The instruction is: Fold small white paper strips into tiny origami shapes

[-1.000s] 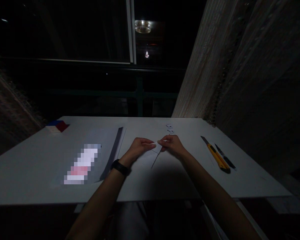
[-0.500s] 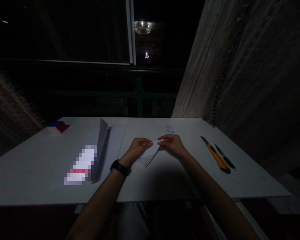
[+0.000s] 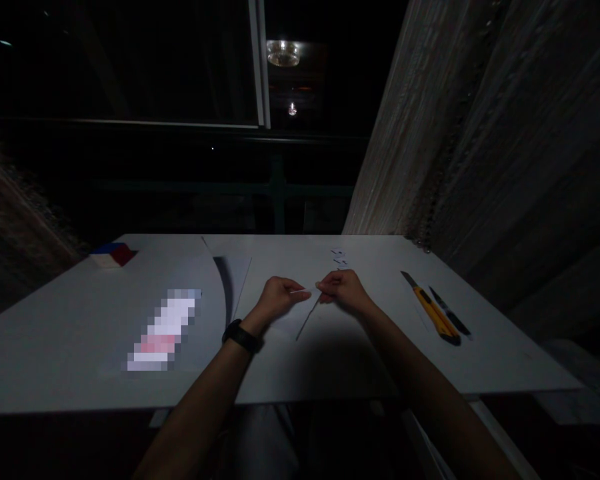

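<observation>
A small piece of white paper (image 3: pixel 293 319), apparently folded, is held between my two hands over the middle of the table. My left hand (image 3: pixel 280 295), with a black band on its wrist, pinches the paper's left side between thumb and fingers. My right hand (image 3: pixel 344 291) pinches its right upper corner. From the right fingertips one paper edge slants down toward me. Dim light hides the exact folds. Just beyond my right hand lie small pieces with dark marks (image 3: pixel 339 257).
On the white table (image 3: pixel 360 373), a yellow utility knife (image 3: pixel 434 313) and a dark pen-like tool (image 3: pixel 450 311) lie at right. At left are larger white sheets (image 3: pixel 213 320), a bright blurred-out rectangle (image 3: pixel 165 330) and a colored cube (image 3: pixel 111 255). A curtain (image 3: pixel 380 147) hangs behind.
The raised sheet at left has curled over toward the right and lies lower. The small paper between my hands has tilted, its slanting edge now thinner. Both hands stay nearly in place.
</observation>
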`<state>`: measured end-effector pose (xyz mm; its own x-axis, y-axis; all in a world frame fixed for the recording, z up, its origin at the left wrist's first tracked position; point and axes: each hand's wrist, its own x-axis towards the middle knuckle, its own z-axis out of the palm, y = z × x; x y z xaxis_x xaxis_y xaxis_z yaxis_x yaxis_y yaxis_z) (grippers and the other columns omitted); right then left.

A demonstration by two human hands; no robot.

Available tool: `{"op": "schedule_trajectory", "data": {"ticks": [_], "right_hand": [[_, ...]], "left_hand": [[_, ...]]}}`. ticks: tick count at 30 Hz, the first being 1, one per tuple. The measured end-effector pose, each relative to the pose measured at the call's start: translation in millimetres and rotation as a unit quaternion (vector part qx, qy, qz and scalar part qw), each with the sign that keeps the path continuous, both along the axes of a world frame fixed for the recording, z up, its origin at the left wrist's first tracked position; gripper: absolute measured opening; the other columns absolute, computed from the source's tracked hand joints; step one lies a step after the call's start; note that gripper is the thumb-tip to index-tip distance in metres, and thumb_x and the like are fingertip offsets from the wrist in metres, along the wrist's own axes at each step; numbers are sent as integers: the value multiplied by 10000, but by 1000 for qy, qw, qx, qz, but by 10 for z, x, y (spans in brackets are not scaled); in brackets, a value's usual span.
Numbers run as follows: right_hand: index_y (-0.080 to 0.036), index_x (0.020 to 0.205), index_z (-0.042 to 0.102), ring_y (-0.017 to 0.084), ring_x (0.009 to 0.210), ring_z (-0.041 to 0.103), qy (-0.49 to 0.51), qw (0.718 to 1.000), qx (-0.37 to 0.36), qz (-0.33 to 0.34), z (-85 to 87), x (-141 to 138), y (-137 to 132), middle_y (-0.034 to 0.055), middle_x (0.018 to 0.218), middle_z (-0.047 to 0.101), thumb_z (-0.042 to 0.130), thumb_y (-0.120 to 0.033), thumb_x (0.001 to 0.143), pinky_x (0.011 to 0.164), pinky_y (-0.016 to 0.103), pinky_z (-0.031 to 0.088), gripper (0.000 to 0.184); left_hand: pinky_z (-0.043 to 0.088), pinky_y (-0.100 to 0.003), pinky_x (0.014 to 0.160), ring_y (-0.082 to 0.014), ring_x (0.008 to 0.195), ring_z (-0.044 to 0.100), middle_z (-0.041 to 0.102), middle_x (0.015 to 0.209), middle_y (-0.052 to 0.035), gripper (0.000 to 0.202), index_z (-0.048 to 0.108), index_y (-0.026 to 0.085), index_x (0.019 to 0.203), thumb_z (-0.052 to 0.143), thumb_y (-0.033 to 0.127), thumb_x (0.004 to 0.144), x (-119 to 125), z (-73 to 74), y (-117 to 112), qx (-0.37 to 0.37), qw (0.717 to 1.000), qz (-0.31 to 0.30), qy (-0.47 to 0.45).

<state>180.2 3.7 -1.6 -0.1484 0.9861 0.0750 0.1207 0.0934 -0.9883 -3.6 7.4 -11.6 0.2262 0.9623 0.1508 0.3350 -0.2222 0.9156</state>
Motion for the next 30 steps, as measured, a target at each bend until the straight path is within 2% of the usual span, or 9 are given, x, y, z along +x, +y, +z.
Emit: {"op": "schedule_trajectory", "data": {"ticks": [8, 13, 16, 18, 20, 23, 26, 30], "right_hand": [[-136, 573, 595, 131, 457, 572, 18, 1000, 14, -14, 40, 14, 3, 13, 476, 603, 730, -413, 522, 469, 246, 467, 312], [-139, 564, 579, 135, 446, 563, 101, 992, -7, -75, 23, 98, 93, 10, 490, 599, 766, -384, 467, 456, 255, 474, 323], [-147, 649, 585, 139, 477, 578, 152, 983, -15, -100, 13, 117, 105, 10, 539, 606, 736, -387, 538, 489, 275, 503, 305], [-174, 821, 592, 152, 542, 607, 191, 979, -31, -71, 18, 101, 73, 15, 647, 636, 705, -370, 593, 544, 313, 527, 321], [-228, 1007, 545, 170, 624, 631, 219, 974, -56, -6, 23, 63, 24, 22, 801, 658, 686, -324, 615, 597, 356, 537, 428], [-249, 1065, 515, 183, 696, 636, 213, 972, -80, 58, 3, -20, -32, 21, 854, 664, 696, -239, 581, 635, 362, 531, 517], [-209, 981, 563, 183, 675, 633, 182, 979, -83, 34, -53, -105, -30, 29, 815, 677, 703, -197, 537, 600, 318, 525, 466], [-148, 828, 624, 163, 569, 617, 144, 986, -76, -22, -123, -165, 20, 38, 671, 670, 658, -227, 572, 494, 258, 503, 271]], "left_hand": [[384, -250, 545, -121, 542, 518, 636, 596, -41, 285, 691, 118, 661, 702, 389, 573, -1, -12, 11, -52, 995, -35, -77], [390, -245, 546, -120, 559, 520, 642, 629, -50, 304, 684, 105, 690, 703, 390, 584, -17, 35, -2, -94, 986, -37, -130], [389, -241, 524, -124, 557, 527, 642, 639, -60, 342, 685, 94, 746, 693, 400, 595, -23, 45, 2, -125, 979, -32, -160], [397, -239, 526, -131, 577, 544, 650, 671, -69, 353, 683, 91, 779, 697, 389, 591, -24, 45, 10, -133, 973, -9, -189], [407, -235, 535, -130, 593, 555, 653, 700, -71, 362, 678, 94, 821, 699, 371, 589, -25, 44, 19, -133, 966, 15, -223], [412, -225, 532, -117, 583, 550, 646, 706, -65, 394, 668, 94, 868, 702, 367, 586, -24, 41, 26, -133, 957, 29, -254], [415, -230, 539, -117, 577, 547, 638, 687, -62, 421, 665, 84, 864, 693, 402, 590, -12, 30, 25, -124, 963, 14, -238], [421, -257, 577, -150, 615, 566, 651, 698, -77, 426, 676, 88, 838, 629, 467, 650, 16, 31, -3, -55, 990, -4, -130]]}}
